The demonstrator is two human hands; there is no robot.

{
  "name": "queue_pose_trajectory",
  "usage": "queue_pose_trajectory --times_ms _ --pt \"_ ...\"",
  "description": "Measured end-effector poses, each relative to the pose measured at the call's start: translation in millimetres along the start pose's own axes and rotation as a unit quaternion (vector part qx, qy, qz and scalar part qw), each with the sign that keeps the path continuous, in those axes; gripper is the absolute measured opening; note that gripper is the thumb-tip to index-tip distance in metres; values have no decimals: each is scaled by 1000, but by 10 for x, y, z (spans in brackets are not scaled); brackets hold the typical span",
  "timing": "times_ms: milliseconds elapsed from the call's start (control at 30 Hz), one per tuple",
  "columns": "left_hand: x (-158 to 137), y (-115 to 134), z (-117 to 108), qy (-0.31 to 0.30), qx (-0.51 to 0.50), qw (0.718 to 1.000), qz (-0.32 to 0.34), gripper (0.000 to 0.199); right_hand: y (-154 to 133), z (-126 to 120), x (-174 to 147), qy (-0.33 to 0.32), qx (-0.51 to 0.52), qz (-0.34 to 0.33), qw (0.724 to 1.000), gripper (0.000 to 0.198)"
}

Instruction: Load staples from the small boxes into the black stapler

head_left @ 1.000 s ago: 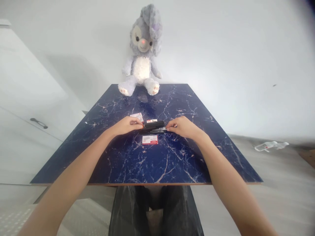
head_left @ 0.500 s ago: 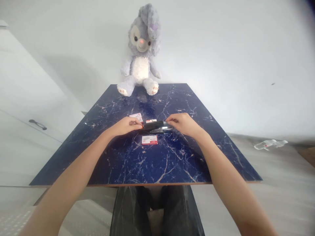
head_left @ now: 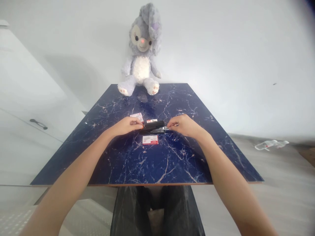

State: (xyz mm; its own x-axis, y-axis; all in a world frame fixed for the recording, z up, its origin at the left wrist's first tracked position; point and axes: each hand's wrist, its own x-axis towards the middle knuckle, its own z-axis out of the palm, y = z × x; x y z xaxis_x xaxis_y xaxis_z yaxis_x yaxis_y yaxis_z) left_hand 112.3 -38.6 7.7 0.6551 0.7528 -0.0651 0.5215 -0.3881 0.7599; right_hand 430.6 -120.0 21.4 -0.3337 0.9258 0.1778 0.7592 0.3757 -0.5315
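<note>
Stapler (head_left: 154, 125): black, lying between my two hands, just beyond the red-and-white box (head_left: 150, 140).
Left hand (head_left: 128, 126): thumb and fingers closed on its left end.
Right hand (head_left: 185, 126): fingertips pinched together, seemingly on the metal strip (head_left: 165, 128) at its right end.

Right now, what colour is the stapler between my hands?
The stapler is mostly black, with some silvery metal, in the head view.

Near tabletop (head_left: 137, 165) open, box (head_left: 150, 140) before stapler (head_left: 154, 125), plush (head_left: 142, 68) behind
</note>
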Motion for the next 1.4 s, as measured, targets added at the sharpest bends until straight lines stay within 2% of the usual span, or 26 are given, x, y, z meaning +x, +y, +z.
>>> queue_pose_trajectory --times_ms 667,933,1400 --pt "-9 24 -4 3 6 1000 1 37 -4 0 -13 0 2 -11 1000 19" --pt "-20 30 -4 0 14 1000 -3 37 -26 36 1 -3 -31 -11 999 19" --pt "-22 51 -8 -8 25 1000 -5 41 11 126 34 -9 -120 -86 989 16"
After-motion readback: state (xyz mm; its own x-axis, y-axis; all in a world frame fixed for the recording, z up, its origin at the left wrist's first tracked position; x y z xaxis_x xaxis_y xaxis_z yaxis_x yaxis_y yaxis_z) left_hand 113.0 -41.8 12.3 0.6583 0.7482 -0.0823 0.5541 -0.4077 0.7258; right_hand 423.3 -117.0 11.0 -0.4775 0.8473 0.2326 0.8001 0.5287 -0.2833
